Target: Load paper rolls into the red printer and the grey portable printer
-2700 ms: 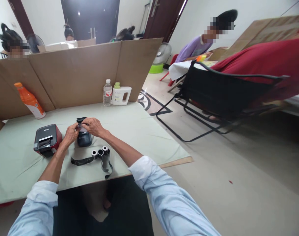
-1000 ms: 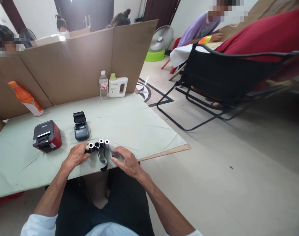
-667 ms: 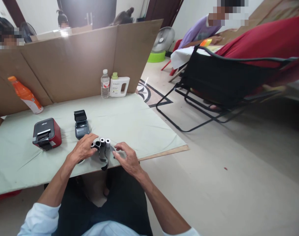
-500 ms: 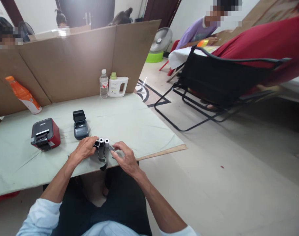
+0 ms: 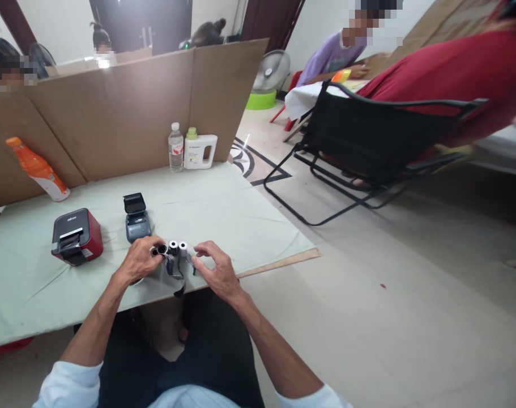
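Observation:
Three small paper rolls [image 5: 173,247] stand in a row near the table's front edge, with a dark strip [image 5: 171,271] hanging from them over the edge. My left hand [image 5: 139,259] has its fingers curled around the leftmost roll. My right hand [image 5: 213,269] pinches at the rightmost roll and the strip. A small dark printer [image 5: 136,220] with its lid up sits just behind the rolls. A red and black printer [image 5: 76,236] sits further left.
A cardboard screen [image 5: 122,116] fences the back of the green-covered table [image 5: 224,215]. An orange bottle [image 5: 37,168], a water bottle [image 5: 175,148] and a white jug [image 5: 200,151] stand along it. A black folding chair [image 5: 368,141] is to the right; other people sit beyond.
My hands left the small printer and came down to the rolls at the front edge. Over the last second they closed in on the rolls from both sides.

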Demonstrator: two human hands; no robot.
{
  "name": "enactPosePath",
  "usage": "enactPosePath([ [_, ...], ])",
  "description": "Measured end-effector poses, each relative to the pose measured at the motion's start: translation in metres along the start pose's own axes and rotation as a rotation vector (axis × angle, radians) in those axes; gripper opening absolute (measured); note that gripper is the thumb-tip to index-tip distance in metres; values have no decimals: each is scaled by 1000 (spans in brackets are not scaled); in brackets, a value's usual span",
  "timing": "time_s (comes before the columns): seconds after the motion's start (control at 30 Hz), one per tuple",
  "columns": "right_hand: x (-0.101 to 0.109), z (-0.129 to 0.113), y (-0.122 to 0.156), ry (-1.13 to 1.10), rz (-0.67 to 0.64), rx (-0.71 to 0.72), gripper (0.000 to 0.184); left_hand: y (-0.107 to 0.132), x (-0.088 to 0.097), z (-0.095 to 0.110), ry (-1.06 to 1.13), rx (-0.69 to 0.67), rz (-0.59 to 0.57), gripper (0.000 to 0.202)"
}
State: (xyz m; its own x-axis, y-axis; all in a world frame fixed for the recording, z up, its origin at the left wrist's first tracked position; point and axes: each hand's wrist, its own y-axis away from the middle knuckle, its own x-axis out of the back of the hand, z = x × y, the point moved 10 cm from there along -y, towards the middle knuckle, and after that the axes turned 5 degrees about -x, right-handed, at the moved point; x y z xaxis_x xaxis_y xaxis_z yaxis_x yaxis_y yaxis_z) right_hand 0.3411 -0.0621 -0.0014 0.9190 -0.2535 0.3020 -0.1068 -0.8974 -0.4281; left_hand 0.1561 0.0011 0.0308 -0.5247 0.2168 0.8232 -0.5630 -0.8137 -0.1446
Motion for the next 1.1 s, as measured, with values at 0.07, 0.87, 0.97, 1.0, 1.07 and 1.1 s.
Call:
enactPosePath([
  [0.07, 2, -5, -5, -35, 2, -10, 10, 1, 14, 3, 125, -22, 67, 29],
  [0.87, -85, -4, -37, -728, -264, -518, 45, 14, 42, -8, 454, -58, 360, 29],
  [0.97, -85, -4, -39, -718, -261, -508, 43, 19, 48, -2, 372, -91, 374, 34],
  [1.0, -85, -4, -40, -714, -259, -504, 43, 21, 51, 2, 336, -120, 382, 33],
  [1.07, -85, -4, -42, -712, -254, -502, 43, 25, 57, 11, 254, -197, 401, 28],
  [1.1, -86, -3, -42, -712, -252, -503, 44, 27, 60, 15, 211, -233, 411, 26],
])
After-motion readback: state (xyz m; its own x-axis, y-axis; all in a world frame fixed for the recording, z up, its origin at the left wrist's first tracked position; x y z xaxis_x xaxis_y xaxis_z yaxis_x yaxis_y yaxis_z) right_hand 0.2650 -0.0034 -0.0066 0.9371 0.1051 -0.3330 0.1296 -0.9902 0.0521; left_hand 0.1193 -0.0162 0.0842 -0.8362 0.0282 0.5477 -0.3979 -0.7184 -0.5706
